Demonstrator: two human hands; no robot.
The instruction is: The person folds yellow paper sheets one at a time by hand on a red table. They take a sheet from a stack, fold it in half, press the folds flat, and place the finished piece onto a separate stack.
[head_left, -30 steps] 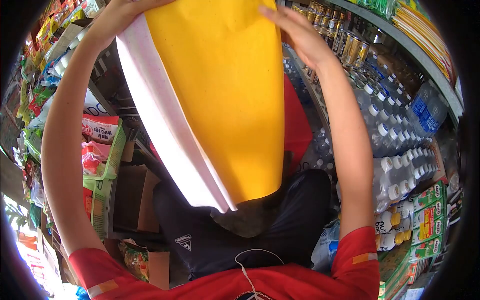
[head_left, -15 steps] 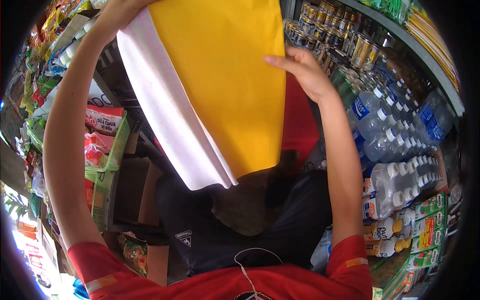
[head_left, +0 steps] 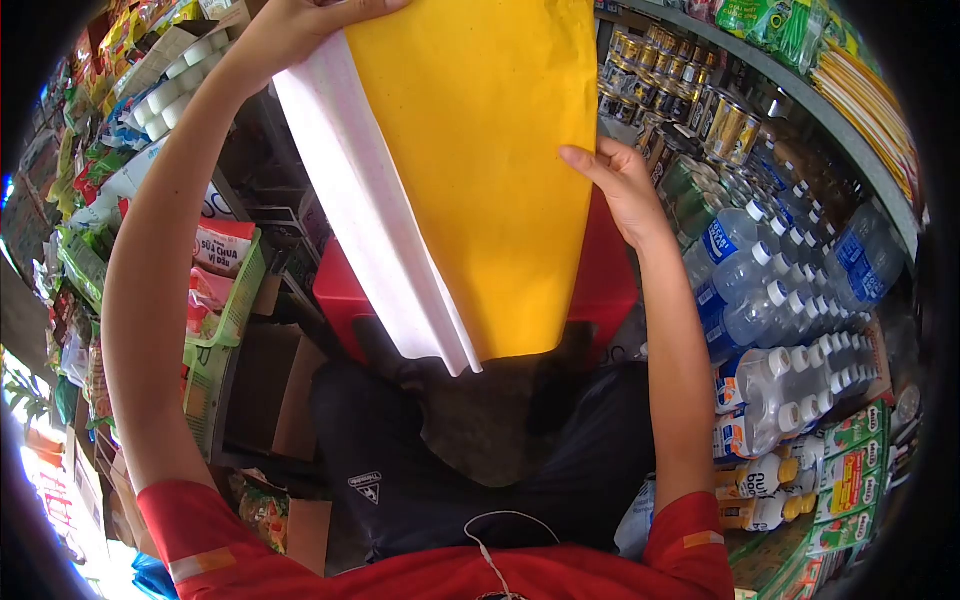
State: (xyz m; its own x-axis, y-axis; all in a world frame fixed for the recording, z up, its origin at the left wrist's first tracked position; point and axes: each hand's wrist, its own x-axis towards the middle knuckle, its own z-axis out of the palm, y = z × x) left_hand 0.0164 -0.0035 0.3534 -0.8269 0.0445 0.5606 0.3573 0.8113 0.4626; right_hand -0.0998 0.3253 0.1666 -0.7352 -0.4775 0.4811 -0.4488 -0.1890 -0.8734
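A large yellow sheet (head_left: 480, 180) with a white sheet or white backing (head_left: 375, 220) along its left side hangs in front of me. My left hand (head_left: 300, 30) grips its upper left part, thumb lying over the yellow face. At the right edge, my right hand (head_left: 620, 180) pinches the sheet, thumb in front and fingers behind. The sheet's top runs out of view. Behind and below it is a red stool (head_left: 345, 290), partly covered by the sheet.
On the right stand packs of clear bottles (head_left: 740, 300), stacked cans (head_left: 730, 125) and green cartons (head_left: 850, 480) beneath a metal shelf edge (head_left: 850, 130). To the left are a green basket (head_left: 245, 290), a cardboard box (head_left: 295, 400) and hanging snack packets (head_left: 85, 260).
The sheet and both hands have shifted slightly to the right in view. More of the red stool shows on the left, and my right hand sits a little lower.
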